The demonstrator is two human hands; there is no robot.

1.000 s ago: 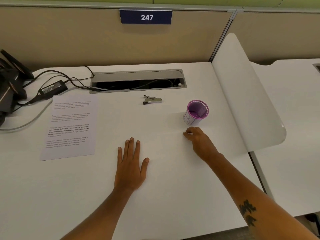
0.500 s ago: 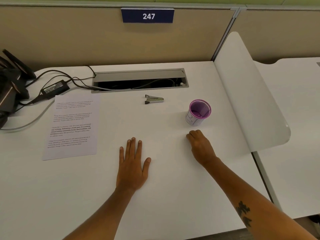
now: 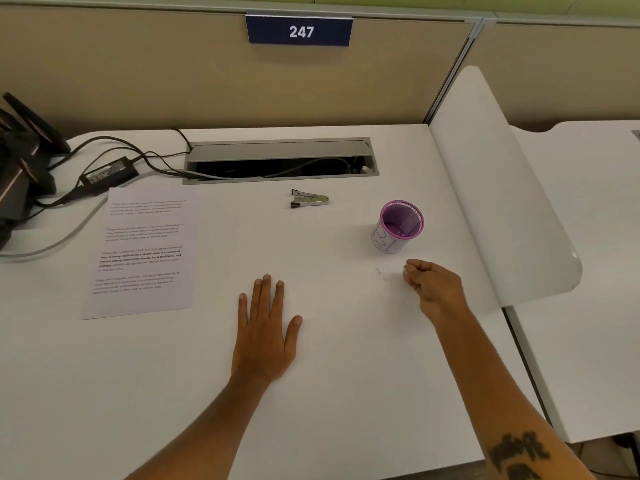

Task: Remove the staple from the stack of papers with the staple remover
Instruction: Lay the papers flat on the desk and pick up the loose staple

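White desk [image 3: 346, 393], beige partition [image 3: 138, 81] behind, curved white divider [image 3: 502, 202], second desk [image 3: 588, 271] right

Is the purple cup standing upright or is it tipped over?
Upright. The purple cup stands on the desk with its round mouth facing up.

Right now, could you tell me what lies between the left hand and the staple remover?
Nothing: in the head view only bare white desk separates the flat left hand from the staple remover beyond its fingertips.
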